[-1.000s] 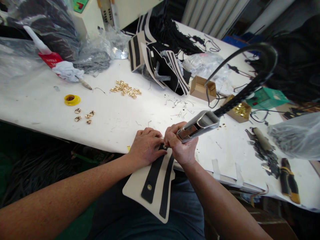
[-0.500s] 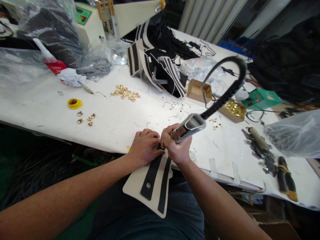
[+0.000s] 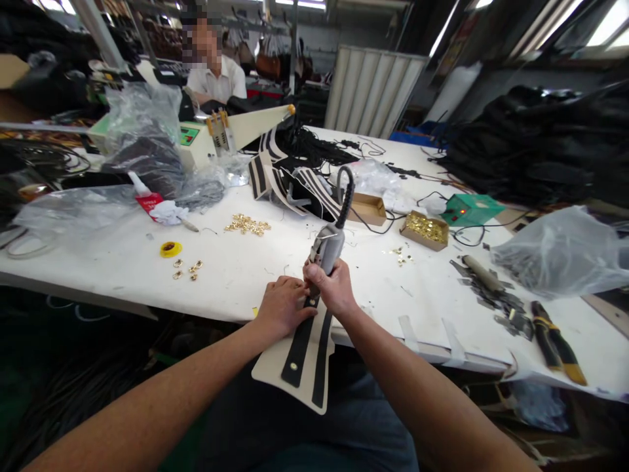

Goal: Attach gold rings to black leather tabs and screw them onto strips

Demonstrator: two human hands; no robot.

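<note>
My right hand [image 3: 336,286] is wrapped round a grey corded electric screwdriver [image 3: 330,246], held nearly upright with its cable at the top. Its lower end points at the upper part of a beige panel with black strips [image 3: 308,354], though the tip is hidden by my fingers. My left hand [image 3: 282,307] grips the panel's left side, thumb on top, close to the screwdriver's tip. One gold fitting [image 3: 312,302] shows on the black strip between my hands, and a gold-rimmed eyelet [image 3: 293,366] sits near its lower end. The panel overhangs the table's front edge above my lap.
Gold fittings [image 3: 247,225] lie left of centre, near a yellow tape roll [image 3: 170,249]. More striped panels [image 3: 295,187] are piled behind. To the right are a box of gold pieces [image 3: 425,229], a green power box [image 3: 472,210] and pliers [image 3: 557,344]. A person [image 3: 216,82] sits across the table.
The view has tilted up, bringing in the person and room behind. The screwdriver has swung from leaning right to nearly upright. My left hand keeps its hold on the panel.
</note>
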